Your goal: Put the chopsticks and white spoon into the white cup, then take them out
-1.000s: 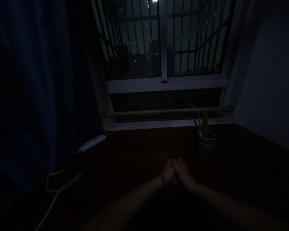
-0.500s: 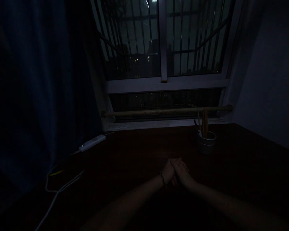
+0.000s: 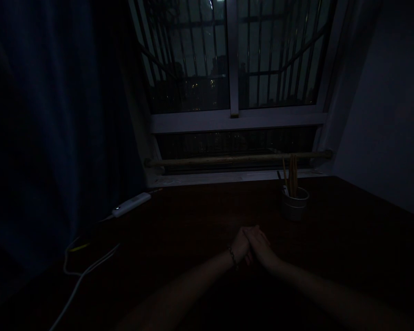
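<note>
My left hand [image 3: 240, 246], with a dark beaded bracelet [image 3: 232, 256] at its wrist, is clasped with my right hand [image 3: 262, 250] over the dark wooden table [image 3: 193, 216]. The fingers of both are closed around each other, though the dim light hides exactly how they cross. No object shows between the palms. Beyond my right hand, a little to the right, stands a grey metal cup [image 3: 294, 209] holding several thin wooden sticks [image 3: 293, 177] and a pale slim item.
A white power strip [image 3: 131, 205] lies at the table's left back, with white cables [image 3: 79, 280] and a yellow strip [image 3: 79, 247] nearer me. A blue curtain [image 3: 55, 138] hangs at left. Behind the table are a horizontal pole [image 3: 221, 161] and a barred window [image 3: 232, 120].
The view has shifted very slightly. My hands stay clasped in the same place.
</note>
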`<action>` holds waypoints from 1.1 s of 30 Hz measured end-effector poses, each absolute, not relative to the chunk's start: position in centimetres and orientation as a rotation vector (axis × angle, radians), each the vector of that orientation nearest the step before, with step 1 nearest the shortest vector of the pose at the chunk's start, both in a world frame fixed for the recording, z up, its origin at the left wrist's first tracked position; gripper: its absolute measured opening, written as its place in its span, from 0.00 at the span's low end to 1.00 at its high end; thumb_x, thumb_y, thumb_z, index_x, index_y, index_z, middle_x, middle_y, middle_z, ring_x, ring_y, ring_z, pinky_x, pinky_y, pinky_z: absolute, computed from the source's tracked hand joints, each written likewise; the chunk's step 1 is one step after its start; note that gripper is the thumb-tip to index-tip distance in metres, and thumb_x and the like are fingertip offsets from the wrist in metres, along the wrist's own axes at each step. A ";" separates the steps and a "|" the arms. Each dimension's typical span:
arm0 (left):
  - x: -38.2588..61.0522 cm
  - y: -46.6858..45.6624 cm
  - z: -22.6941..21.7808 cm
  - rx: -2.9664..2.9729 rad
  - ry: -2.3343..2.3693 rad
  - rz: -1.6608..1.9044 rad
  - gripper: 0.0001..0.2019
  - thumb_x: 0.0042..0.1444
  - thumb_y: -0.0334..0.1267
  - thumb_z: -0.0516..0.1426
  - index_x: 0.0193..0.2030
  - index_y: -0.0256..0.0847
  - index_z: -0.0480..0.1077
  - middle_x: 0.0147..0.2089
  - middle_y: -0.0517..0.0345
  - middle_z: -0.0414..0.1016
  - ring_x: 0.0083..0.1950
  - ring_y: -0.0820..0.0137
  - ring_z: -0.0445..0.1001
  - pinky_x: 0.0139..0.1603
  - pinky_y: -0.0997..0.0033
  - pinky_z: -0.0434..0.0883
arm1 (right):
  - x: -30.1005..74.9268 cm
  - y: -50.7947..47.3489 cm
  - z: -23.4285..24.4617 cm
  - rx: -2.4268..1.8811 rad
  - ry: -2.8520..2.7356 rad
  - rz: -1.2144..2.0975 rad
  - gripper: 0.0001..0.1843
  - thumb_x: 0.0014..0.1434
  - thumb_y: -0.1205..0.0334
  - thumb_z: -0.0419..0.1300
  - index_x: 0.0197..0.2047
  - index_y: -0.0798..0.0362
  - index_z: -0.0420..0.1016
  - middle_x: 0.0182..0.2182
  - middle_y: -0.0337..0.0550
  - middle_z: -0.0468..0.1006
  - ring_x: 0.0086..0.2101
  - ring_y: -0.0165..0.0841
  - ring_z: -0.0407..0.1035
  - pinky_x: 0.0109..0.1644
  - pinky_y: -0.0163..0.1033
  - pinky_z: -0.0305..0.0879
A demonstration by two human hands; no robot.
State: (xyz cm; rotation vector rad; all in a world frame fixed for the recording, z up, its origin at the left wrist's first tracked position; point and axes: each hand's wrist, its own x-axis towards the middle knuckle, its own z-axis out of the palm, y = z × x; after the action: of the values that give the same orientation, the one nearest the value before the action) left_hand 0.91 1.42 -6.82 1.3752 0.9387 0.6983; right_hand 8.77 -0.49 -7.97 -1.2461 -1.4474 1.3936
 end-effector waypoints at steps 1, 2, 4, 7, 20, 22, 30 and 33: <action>0.9 1.5 -6.9 1.375 0.940 0.696 0.33 0.49 0.63 0.45 0.32 0.28 0.70 0.24 0.52 0.68 0.13 0.75 0.61 0.07 0.78 0.55 | 8.8 -0.5 -8.0 -1.249 -1.438 1.396 0.28 0.51 0.36 0.39 0.30 0.56 0.59 0.12 0.38 0.61 0.15 0.29 0.58 0.19 0.32 0.51; 0.9 1.5 -7.0 1.378 0.943 0.693 0.33 0.49 0.63 0.45 0.32 0.28 0.71 0.23 0.52 0.68 0.12 0.76 0.60 0.07 0.78 0.55 | 8.8 -0.4 -8.0 -1.252 -1.435 1.394 0.28 0.51 0.36 0.39 0.31 0.56 0.59 0.11 0.38 0.61 0.15 0.29 0.58 0.19 0.32 0.51; 0.9 1.5 -7.0 1.383 0.948 0.696 0.33 0.49 0.63 0.45 0.32 0.29 0.71 0.23 0.53 0.67 0.12 0.76 0.60 0.07 0.78 0.55 | 8.7 -0.3 -8.3 -1.251 -1.449 1.382 0.30 0.49 0.35 0.39 0.31 0.56 0.59 0.11 0.38 0.60 0.14 0.29 0.57 0.19 0.32 0.51; 0.9 1.4 -6.9 1.381 0.965 0.695 0.32 0.50 0.62 0.45 0.31 0.29 0.71 0.21 0.53 0.67 0.12 0.76 0.60 0.07 0.78 0.55 | 8.7 -0.2 -8.6 -1.221 -1.436 1.383 0.32 0.46 0.32 0.40 0.30 0.56 0.59 0.11 0.38 0.61 0.15 0.30 0.58 0.19 0.33 0.52; 0.9 1.7 -7.2 1.391 0.928 0.722 0.33 0.49 0.63 0.46 0.31 0.29 0.71 0.24 0.51 0.69 0.13 0.76 0.61 0.07 0.79 0.55 | 8.7 0.0 -8.5 -1.206 -1.443 1.401 0.32 0.48 0.34 0.40 0.34 0.57 0.60 0.11 0.37 0.61 0.15 0.30 0.58 0.19 0.32 0.51; 0.9 1.7 -7.2 1.390 0.932 0.720 0.33 0.49 0.63 0.46 0.31 0.29 0.71 0.23 0.53 0.68 0.13 0.75 0.61 0.07 0.79 0.55 | 8.7 0.0 -8.6 -1.209 -1.444 1.392 0.30 0.51 0.36 0.40 0.32 0.57 0.61 0.12 0.38 0.61 0.15 0.29 0.59 0.19 0.32 0.52; 0.9 1.5 -7.0 1.377 0.955 0.706 0.33 0.49 0.63 0.46 0.32 0.29 0.72 0.22 0.53 0.67 0.12 0.75 0.60 0.07 0.78 0.55 | 8.6 -0.6 -7.5 -1.260 -1.418 1.427 0.23 0.59 0.48 0.38 0.29 0.58 0.62 0.10 0.38 0.59 0.14 0.28 0.57 0.18 0.31 0.49; 0.9 1.4 -6.8 1.371 0.961 0.699 0.33 0.49 0.63 0.46 0.32 0.29 0.72 0.21 0.53 0.67 0.12 0.75 0.60 0.07 0.78 0.55 | 8.6 -0.6 -7.4 -1.281 -1.404 1.430 0.21 0.61 0.51 0.38 0.31 0.58 0.62 0.10 0.38 0.60 0.14 0.28 0.58 0.18 0.30 0.50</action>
State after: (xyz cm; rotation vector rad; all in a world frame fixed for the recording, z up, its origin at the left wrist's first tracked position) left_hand 0.89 1.40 -6.80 1.3713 0.9611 0.6992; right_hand 8.59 -0.58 -7.38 -1.2806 -1.4038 1.4297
